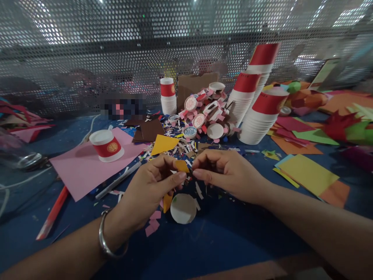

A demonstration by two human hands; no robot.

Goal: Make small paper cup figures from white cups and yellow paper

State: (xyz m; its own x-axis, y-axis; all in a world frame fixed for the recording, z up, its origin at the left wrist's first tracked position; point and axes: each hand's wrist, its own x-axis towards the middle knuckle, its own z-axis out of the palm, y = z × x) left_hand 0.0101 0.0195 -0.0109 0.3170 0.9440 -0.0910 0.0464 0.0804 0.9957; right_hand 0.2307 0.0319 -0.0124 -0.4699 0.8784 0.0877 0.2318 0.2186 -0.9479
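Note:
My left hand [151, 186] is closed in a pinch on a small yellow-orange paper piece [181, 166]; more of that paper pokes out below the palm. My right hand [227, 173] is also closed, its thumb and forefinger pinched against the same piece from the right. Both hands hover just above the blue table [204, 241]. Directly beneath them lies a white paper disc [183, 209], with pink paper scraps [154, 224] beside it. A yellow paper triangle [163, 144] lies just beyond my hands.
An upside-down red-and-white cup [106, 146] stands on a pink sheet [84, 163] at left. Stacks of paper cups [256, 112] lean at back right, beside a heap of decorated cups [204, 114]. Coloured sheets [309, 175] lie at right. A red pencil [54, 212] and pen [118, 181] lie at left.

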